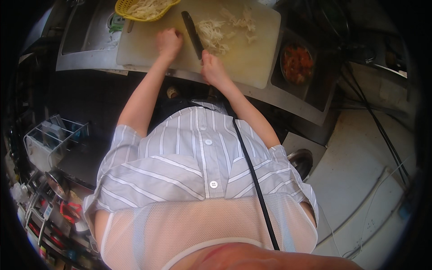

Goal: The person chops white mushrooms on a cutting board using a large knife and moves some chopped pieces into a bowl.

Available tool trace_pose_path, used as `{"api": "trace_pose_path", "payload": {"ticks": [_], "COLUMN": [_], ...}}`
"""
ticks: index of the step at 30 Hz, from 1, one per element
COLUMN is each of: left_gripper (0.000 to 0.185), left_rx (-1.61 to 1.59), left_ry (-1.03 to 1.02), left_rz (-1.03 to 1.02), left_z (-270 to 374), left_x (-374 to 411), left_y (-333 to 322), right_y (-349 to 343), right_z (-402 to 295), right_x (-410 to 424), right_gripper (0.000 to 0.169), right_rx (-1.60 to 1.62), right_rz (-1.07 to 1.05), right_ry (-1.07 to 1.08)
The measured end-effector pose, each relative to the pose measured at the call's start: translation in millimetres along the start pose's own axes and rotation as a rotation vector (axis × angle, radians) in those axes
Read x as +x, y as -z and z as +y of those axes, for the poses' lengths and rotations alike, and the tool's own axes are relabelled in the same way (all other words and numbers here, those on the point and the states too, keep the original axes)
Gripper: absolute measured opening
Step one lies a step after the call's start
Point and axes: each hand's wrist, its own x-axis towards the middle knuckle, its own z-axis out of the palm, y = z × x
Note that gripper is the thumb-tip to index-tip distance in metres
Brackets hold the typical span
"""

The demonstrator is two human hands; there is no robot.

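My right hand grips the handle of a kitchen knife. Its dark, wide blade points away from me over a white plastic cutting board. Just right of the blade lies a heap of pale, shredded food strips. Larger torn pale pieces are scattered farther right on the board. My left hand, curled into a fist, rests at the board's left part, apart from the knife. Nothing shows in it, though its palm is hidden. Beyond it, a yellow plastic basket holds more pale strips.
A metal sink adjoins the board on the left, with a green packet bearing writing nearby. Chopped red-orange food fills a round container on the right. Dark cables hang farther right; a white wire rack stands at left.
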Motion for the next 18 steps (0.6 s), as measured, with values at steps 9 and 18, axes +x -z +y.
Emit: {"api": "trace_pose_path", "payload": {"ticks": [9,18], "left_gripper": [0.021,0.02], "left_rx": [0.253,-0.008], "left_ry": [-0.147,-0.03], "left_rz": [0.069,0.052], "left_z": [27.9,36.7], "left_x": [-21.9,-12.4], "left_y": [11.0,6.8], "right_y": [5.5,22.3], "right_z": [2.5,-12.9], "right_x": [4.0,-1.9], "right_gripper": [0.051,0.049], "right_rx": [0.021,0.048], "right_rz": [0.063,0.065], "right_ry": [-0.013,-0.081]}}
